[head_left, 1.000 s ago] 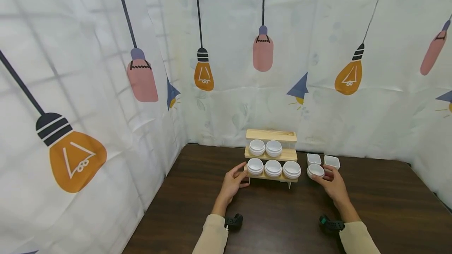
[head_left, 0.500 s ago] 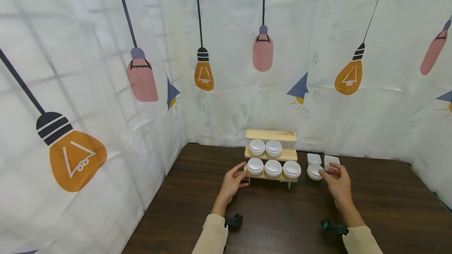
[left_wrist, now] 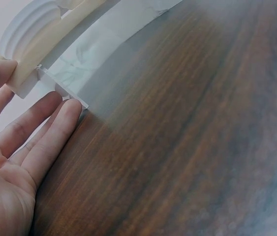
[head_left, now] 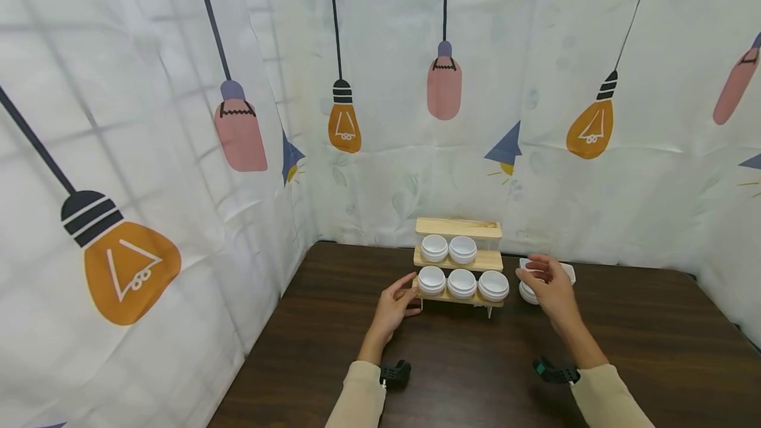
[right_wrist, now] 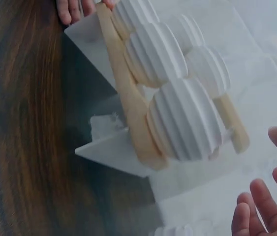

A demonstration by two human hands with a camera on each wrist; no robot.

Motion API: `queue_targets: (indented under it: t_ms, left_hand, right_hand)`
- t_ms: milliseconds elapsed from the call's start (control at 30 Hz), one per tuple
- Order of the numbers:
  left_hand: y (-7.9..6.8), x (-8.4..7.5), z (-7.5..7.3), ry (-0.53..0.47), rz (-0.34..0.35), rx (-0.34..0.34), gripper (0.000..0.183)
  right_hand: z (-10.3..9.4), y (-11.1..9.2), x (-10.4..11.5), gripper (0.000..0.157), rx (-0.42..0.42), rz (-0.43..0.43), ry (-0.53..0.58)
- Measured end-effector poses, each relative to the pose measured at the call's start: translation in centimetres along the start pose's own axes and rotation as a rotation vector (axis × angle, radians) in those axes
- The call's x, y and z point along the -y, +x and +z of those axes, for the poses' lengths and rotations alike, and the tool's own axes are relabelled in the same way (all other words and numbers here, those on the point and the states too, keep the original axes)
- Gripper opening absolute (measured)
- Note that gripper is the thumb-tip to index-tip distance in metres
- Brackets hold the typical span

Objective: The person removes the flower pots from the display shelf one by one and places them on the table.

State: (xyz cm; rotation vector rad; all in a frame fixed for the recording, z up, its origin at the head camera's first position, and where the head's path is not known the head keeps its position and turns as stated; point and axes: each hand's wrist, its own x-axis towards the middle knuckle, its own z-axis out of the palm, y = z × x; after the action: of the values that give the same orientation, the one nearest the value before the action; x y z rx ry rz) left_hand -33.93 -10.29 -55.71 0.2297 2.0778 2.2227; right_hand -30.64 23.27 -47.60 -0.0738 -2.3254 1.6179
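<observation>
Lying nearest, the dark wood-grained table (head_left: 464, 368) stretches beneath two pale sleeves (head_left: 359, 392), each ending by a dark wristband (head_left: 555, 372). The left hand (head_left: 389, 309) pinches the left end of a wooden rack (head_left: 490, 261) between thumb and forefinger, its other fingers extended beside the clear support (left_wrist: 59, 84) beneath. The right hand (head_left: 549, 289) hangs half spread, thumb and fingers well apart with nothing between them, in front of the dishes to the right of the rack. Along the rack's lowest board sit three ribbed white bowls (head_left: 462, 284), side by side and upright. At the right, partly covered by the right hand, is a round white dish (head_left: 528, 296); whether a finger touches it I cannot tell. Two more white bowls (head_left: 448, 249) sit on the left and middle of the second board. Square white dishes (head_left: 569, 272) stand behind the round one. The top board (head_left: 458, 227) rises at the back, before a white curtain (head_left: 386, 51) printed with hanging lamps.
</observation>
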Motion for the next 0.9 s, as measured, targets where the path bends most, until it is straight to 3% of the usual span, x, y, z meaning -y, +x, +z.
queue_targets:
  t_ms: [300, 500, 900]
  left_hand:
    - [-0.1, 0.0, 0.1, -0.004, 0.006, -0.002, 0.046]
    - [0.1, 0.0, 0.1, -0.006, 0.001, -0.001, 0.046]
    - [0.0, -0.1, 0.1, -0.009, -0.006, -0.007, 0.045]
  right_hand:
    - [1.2, 0.9, 2.1, 0.054, 0.125, -0.069, -0.049]
    - [1.9, 1.7, 2.7, 0.056, 0.161, -0.113, -0.058]
    - [3.5, 2.7, 3.6, 0.06, 0.231, -0.112, -0.025]
